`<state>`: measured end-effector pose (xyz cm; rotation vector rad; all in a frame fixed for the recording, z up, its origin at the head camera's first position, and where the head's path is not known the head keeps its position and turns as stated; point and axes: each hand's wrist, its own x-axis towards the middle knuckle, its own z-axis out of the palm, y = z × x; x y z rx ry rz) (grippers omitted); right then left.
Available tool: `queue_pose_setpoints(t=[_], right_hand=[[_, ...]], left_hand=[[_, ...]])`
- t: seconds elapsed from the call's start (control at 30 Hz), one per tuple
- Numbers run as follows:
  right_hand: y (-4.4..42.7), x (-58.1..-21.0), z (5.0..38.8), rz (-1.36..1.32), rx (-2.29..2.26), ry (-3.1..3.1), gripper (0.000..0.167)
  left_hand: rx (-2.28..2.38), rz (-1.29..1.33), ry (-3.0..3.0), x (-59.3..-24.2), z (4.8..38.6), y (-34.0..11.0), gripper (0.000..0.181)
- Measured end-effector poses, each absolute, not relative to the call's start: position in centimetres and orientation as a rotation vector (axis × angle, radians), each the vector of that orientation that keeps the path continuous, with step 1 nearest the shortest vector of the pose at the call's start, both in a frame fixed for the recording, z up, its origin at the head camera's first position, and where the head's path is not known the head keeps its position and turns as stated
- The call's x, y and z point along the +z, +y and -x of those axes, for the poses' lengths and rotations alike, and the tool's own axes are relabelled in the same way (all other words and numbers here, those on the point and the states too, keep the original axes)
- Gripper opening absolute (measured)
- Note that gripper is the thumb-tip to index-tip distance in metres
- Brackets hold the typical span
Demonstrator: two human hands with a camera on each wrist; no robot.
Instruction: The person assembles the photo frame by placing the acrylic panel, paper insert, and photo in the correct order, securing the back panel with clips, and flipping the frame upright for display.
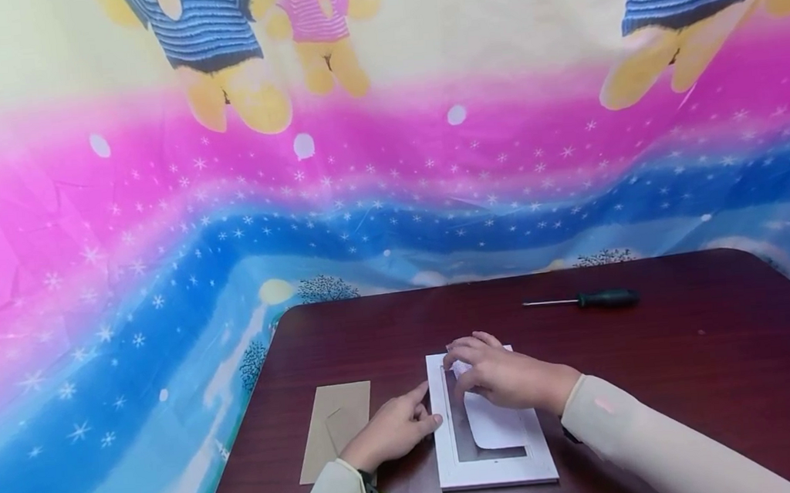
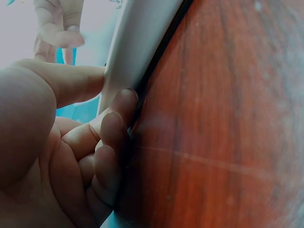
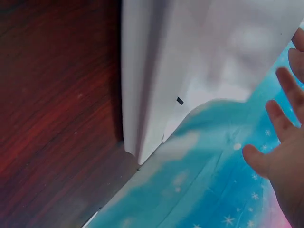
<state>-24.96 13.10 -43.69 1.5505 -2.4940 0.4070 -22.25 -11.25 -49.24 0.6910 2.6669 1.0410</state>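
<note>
Left hand (image 1: 397,430) pinches the frame (image 1: 441,432) at its left edge, right hand (image 1: 502,373) the paper (image 1: 494,426); tabletop (image 1: 690,362) stretches rightward.

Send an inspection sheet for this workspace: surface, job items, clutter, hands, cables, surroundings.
Surface: dark red-brown wood-grain tabletop.
Job's things: white picture frame lying flat; white paper sheet askew over its opening; brown backing board left of it, partly behind the left arm.
Clutter: dark-handled screwdriver near the far edge, apart from the frame.
Left hand: thumb and fingertips on the frame's left edge.
Right hand: over the sheet; grip unclear.
Cables: nothing seen.
Surroundings: snowflake-print cloth backdrop behind the table.
</note>
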Motion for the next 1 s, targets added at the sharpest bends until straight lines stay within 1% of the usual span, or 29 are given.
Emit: queue_pose_setpoints(t=[0.13, 0.23, 0.47, 0.67, 1.0], right_hand=[[13.3, -44.3, 24.8, -1.500, 0.371, -2.463, 0.015], [13.3, -44.5, 24.6, -1.486, 0.385, -2.542, 0.011], [12.3, -44.8, 24.3, -1.498, 0.677, -2.702, 0.009], [11.6, -45.1, 24.0, -1.369, 0.732, -2.782, 0.005], [9.9, -45.1, 23.8, -1.126, 0.878, -2.920, 0.015]], left_hand=[[1.040, -0.689, 2.672, -49.4, 22.2, -11.2, 0.071], [1.038, -0.690, 2.672, -49.4, 22.1, -11.3, 0.071], [1.032, -0.684, 2.662, -49.4, 22.1, -11.5, 0.070], [1.032, -0.677, 2.653, -49.5, 22.2, -11.5, 0.070], [1.039, -0.686, 2.659, -49.4, 22.3, -11.3, 0.070]])
